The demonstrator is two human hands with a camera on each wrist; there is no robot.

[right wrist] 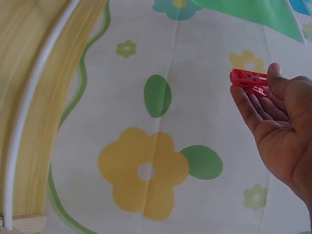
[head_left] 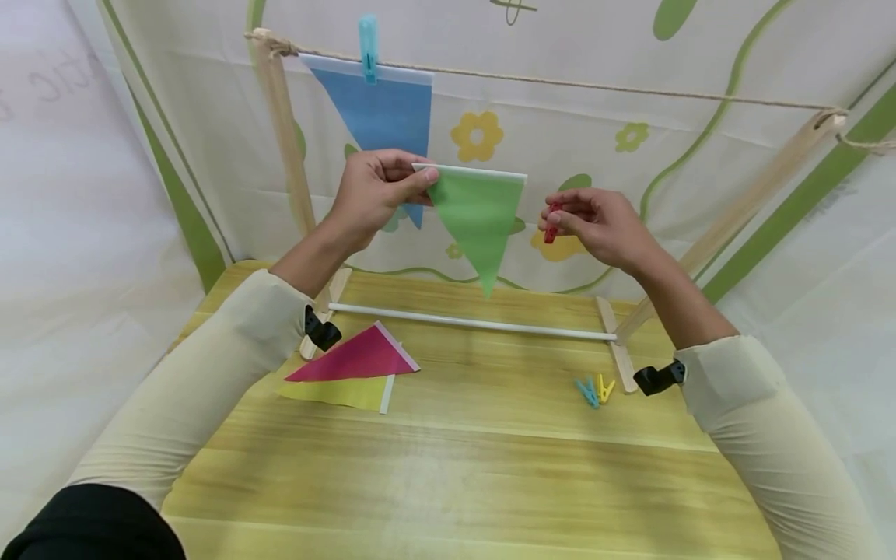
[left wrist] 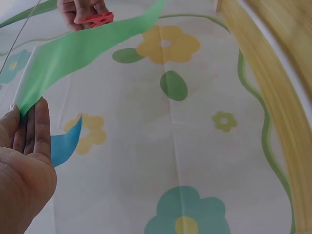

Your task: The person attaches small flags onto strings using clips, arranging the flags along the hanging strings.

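Person's L hand (head_left: 378,194) pinches green pennant (head_left: 481,214), midair between both hands, by its white top edge (head_left: 483,171), R hand (head_left: 605,225) pinches red peg (head_left: 551,232); pennant's prob. light & floppy, best held along that edge.

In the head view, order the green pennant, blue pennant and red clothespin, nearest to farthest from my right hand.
1. Red clothespin: pinched in your right hand.
2. Green pennant: to its left, in your left hand.
3. Blue pennant: farther left, on the line.
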